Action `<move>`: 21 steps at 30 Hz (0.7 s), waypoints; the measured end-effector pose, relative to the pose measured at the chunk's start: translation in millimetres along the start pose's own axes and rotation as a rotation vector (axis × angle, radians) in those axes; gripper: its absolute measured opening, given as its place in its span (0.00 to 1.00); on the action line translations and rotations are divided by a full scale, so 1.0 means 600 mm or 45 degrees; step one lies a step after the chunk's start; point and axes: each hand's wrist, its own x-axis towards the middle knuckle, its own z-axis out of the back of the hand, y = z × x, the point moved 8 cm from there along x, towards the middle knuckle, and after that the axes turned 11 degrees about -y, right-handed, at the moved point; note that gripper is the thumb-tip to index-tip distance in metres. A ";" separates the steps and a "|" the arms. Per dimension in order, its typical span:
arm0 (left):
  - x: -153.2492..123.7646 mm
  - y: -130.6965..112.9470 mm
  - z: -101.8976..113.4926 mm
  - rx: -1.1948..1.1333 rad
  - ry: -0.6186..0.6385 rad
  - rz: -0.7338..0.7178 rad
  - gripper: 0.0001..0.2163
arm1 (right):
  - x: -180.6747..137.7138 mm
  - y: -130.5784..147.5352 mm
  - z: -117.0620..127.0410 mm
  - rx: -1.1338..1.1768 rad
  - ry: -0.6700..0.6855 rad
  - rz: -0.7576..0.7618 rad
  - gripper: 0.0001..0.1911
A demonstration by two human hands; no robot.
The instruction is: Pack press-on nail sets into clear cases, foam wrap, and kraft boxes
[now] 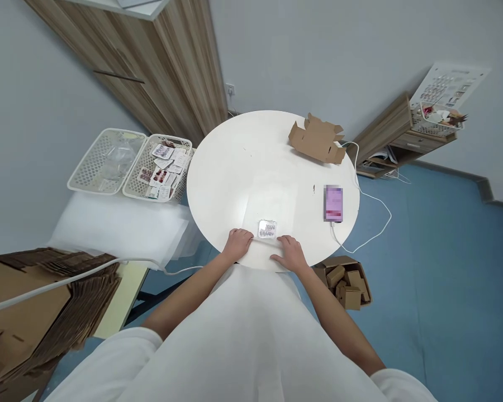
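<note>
A thin translucent white sheet (pixel 272 201) lies on the round white table (pixel 218 167), its near edge running between my hands. On that sheet, close to the near edge, rests a small clear flat case (pixel 267 229) with rows of small pale pieces inside. My left hand (pixel 238 244) is closed at the near left corner of the sheet, its thumb mostly hidden. At the right corner, my right hand (pixel 292 252) touches the edge with its fingertips, thumb held apart from the fingers. Neither hand touches the case.
An unfolded cardboard box (pixel 318 139) and a phone (pixel 333 204) on a white cable sit on the table's right side. Left are two white baskets (pixel 157 167), a stack of white sheets (pixel 121 223) and flattened cartons (pixel 46 312). A carton of small boxes (pixel 347 285) stands on the floor.
</note>
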 end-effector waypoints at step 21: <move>0.057 -0.009 0.002 0.180 -0.202 -0.051 0.17 | 0.054 -0.007 0.002 -0.225 -0.243 -0.134 0.15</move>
